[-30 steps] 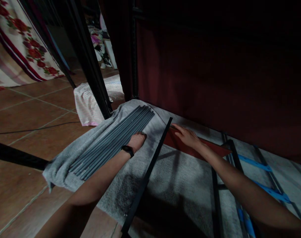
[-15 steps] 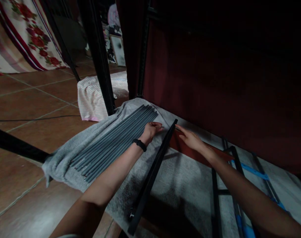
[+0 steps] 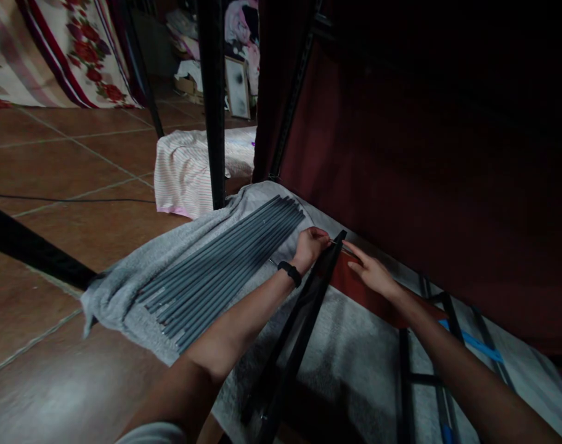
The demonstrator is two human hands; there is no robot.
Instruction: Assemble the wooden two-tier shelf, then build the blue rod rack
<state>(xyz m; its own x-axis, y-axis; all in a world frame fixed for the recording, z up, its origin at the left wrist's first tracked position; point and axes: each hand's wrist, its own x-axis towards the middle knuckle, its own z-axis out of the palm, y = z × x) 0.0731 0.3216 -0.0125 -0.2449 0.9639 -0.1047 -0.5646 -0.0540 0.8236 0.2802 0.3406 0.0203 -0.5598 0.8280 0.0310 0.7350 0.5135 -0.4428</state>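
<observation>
A black metal bar slants across the grey towel in front of me, its far end between my two hands. My left hand, with a black wristband, is closed in a pinch on a small thin metal piece that points at the bar's far end. The piece looks like a screw, but it is too small to be sure. On the opposite side, my right hand has its index finger stretched to the bar's end, with the thumb lower. Whatever is between those fingers cannot be made out.
Many grey rods lie side by side on the grey towel. A reddish-brown board is beneath my right hand. Black frames with blue strips lie at right. Upright black posts stand beyond the towel.
My left hand has moved right and brought the small metal piece up to the bar's end. The view has shifted a little, and my right hand stays at the bar.
</observation>
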